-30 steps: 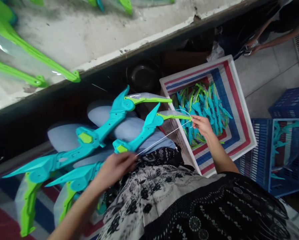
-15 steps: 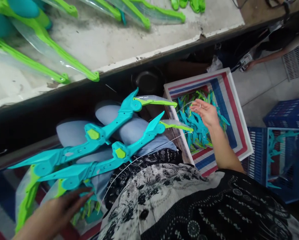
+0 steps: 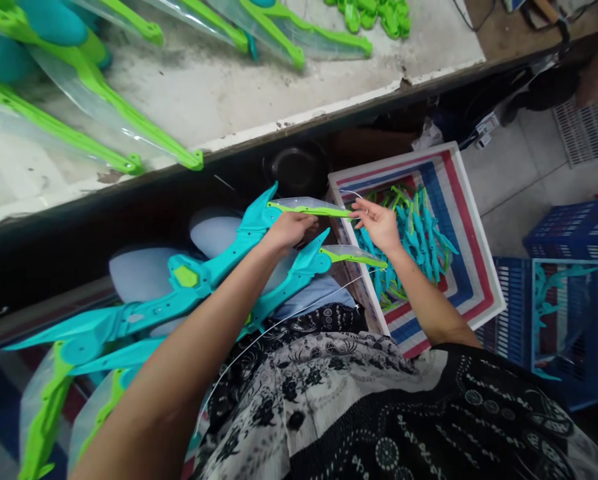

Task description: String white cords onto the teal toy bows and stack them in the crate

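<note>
Two teal toy bows with lime-green limbs lie across my lap. My left hand is closed at the green limb of the farther toy bow. At that limb's tip, my right hand pinches a thin white cord, whose loose end sticks up past the fingers. The nearer toy bow lies partly under my left forearm. From its right tip a white bowstring runs slack across my shirt.
To the right, a striped-lined box holds many teal and green bow parts. A worktable along the top carries more green limbs and small green pieces. Blue crates stand at the far right. A black round object sits under the table.
My left hand has come up from the lower left to the farther bow's right limb. My right hand has moved left from over the box to that limb's tip.
</note>
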Demonstrator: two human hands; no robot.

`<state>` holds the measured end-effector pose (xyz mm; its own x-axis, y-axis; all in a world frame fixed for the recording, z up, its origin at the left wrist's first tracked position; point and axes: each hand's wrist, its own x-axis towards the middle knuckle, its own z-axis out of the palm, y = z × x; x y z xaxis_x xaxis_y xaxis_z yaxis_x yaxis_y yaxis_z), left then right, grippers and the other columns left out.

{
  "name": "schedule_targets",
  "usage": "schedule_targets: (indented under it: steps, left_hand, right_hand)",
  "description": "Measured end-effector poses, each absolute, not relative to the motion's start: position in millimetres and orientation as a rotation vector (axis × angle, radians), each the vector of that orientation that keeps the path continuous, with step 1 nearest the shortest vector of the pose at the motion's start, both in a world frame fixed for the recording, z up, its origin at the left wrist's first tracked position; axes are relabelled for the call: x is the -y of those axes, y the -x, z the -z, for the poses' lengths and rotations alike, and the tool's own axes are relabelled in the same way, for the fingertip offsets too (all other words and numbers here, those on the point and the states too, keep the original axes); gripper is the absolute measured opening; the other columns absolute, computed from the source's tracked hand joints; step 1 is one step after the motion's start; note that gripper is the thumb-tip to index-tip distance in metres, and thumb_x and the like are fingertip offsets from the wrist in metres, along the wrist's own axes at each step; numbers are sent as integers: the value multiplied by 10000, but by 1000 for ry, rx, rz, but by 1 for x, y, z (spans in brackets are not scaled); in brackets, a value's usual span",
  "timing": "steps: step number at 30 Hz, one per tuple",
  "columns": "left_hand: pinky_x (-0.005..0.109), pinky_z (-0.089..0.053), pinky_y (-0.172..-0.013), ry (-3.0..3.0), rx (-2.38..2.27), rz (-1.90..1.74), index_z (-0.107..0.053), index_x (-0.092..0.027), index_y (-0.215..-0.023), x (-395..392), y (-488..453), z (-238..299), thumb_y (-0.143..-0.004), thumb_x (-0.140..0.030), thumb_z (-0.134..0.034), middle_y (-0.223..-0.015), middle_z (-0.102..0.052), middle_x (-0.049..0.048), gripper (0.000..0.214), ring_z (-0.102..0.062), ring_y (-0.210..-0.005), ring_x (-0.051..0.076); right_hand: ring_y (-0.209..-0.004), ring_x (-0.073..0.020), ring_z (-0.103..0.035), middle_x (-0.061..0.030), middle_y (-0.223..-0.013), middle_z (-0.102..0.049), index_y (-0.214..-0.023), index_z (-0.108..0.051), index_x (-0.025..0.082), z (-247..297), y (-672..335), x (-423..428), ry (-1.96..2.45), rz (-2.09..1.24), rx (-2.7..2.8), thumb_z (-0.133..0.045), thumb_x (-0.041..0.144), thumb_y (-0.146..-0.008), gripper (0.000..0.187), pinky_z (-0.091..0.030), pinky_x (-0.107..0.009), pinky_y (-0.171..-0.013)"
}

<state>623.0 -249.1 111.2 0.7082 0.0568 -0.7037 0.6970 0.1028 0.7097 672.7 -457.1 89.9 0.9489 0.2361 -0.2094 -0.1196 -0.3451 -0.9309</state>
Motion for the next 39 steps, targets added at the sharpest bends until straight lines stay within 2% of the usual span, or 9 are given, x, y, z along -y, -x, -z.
schedule_targets:
  steps: [3,8,14,19,26,31,39]
  left_hand:
    - [278,-542,-751,-1176,-725,655,-684,-114,-901,257,-629,-95,-867,-118,-568,-746,-725,71,121,-682,-714,159]
    - [282,-545,-693,-921,-597,811,-655,-94,-1031,268,-637,-78,-905,-77,-523,-766,-734,100,184,-692,-673,165]
    - [250,-540,-667,-858,-497,844,-679,-70,-875,272,-645,-63,-914,-62,-523,-794,-732,103,161,-665,-639,124]
    - [231,-547,-678,-807,-445,887,-692,-60,-819,275,-648,-56,-895,-99,-588,-760,-724,110,135,-667,-653,120]
    - [231,-551,-672,-764,-433,938,-711,-62,-863,282,-654,-50,-883,-136,-627,-695,-703,99,114,-671,-646,129]
    - [227,-553,-665,-761,-426,957,-715,-67,-865,285,-657,-49,-886,-136,-625,-681,-699,89,116,-664,-627,120]
    - [204,-551,-627,-728,-427,906,-708,-61,-783,287,-655,-47,-866,-121,-640,-673,-696,87,123,-655,-601,111]
  right_hand:
    - [-877,-181,-718,-68,-1135,-711,-1152,-701,197,-92,-674,455,1972,-354,182,-562,260,-844,345,-586,-261,-636]
    - [-898,-188,-715,-56,-1144,-714,-1136,-714,219,-101,-672,455,2105,-303,368,-496,171,-856,359,-594,-314,-766]
    - [-837,-171,-713,-68,-1179,-687,-1199,-684,203,-105,-670,459,2078,-330,305,-463,176,-869,399,-591,-277,-639]
    - [-817,-139,-703,-46,-1148,-697,-1219,-669,223,-103,-670,454,2173,-294,384,-436,133,-884,418,-599,-277,-736]
    - [-1034,-166,-669,-22,-1259,-653,-1335,-582,275,-98,-664,453,2305,-148,623,-369,62,-894,534,-570,-346,-953]
    - [-1088,-166,-650,-17,-1257,-647,-1390,-527,298,-98,-665,456,2325,-134,657,-365,36,-891,587,-567,-356,-972]
    - [-1093,-182,-657,-42,-1298,-630,-1381,-542,283,-99,-661,452,2288,-212,638,-384,100,-927,514,-569,-358,-962]
